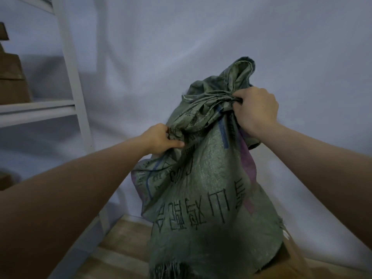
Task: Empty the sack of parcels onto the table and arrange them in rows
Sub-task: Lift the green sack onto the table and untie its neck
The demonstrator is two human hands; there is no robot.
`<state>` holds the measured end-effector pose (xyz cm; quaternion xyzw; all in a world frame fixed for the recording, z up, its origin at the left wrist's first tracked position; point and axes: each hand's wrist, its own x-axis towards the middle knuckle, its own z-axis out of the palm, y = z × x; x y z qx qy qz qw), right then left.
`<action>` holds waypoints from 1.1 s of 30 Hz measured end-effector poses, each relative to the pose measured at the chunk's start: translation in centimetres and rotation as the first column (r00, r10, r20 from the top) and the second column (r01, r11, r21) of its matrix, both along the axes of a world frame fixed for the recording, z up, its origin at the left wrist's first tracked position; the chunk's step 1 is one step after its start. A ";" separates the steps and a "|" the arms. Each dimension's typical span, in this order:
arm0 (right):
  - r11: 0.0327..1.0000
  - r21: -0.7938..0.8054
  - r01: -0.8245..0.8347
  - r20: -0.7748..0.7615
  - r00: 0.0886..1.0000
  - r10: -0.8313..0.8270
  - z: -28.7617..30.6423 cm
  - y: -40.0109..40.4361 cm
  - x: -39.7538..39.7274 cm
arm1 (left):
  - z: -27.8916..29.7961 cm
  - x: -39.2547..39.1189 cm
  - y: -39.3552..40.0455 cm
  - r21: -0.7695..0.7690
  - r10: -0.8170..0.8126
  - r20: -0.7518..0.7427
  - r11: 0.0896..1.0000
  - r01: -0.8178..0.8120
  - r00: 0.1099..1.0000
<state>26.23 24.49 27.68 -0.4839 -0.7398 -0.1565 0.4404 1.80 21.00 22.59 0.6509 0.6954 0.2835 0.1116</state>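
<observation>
A grey-green woven sack (209,190) with black printed characters hangs upside down in front of me, its frayed mouth at the bottom over the wooden table (124,250). My left hand (161,138) grips a bunched fold on the sack's left upper side. My right hand (255,109) clutches the gathered closed end higher on the right. A brown parcel (289,256) shows under the sack's lower right edge. Whatever else is inside the sack is hidden.
A white metal shelf rack (74,91) stands at the left, with brown cardboard boxes (12,81) on its shelf. A pale cloth backdrop (161,47) hangs behind the table.
</observation>
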 end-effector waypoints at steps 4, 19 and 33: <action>1.000 0.025 -0.012 -0.010 1.000 0.012 0.3 -0.6 0.2 | -0.4 0.0 0.2 0.014 0.041 0.100 0.999 -0.042 0.994; 0.995 -0.101 0.008 -0.134 0.991 -0.021 -1.1 0.1 0.0 | -1.3 -0.8 0.9 -0.089 -0.027 0.227 0.995 0.048 0.974; 1.000 0.012 -0.021 -0.422 0.907 0.024 1.5 0.1 -3.8 | 3.3 -0.7 3.9 0.336 -0.217 0.812 0.933 -0.130 0.541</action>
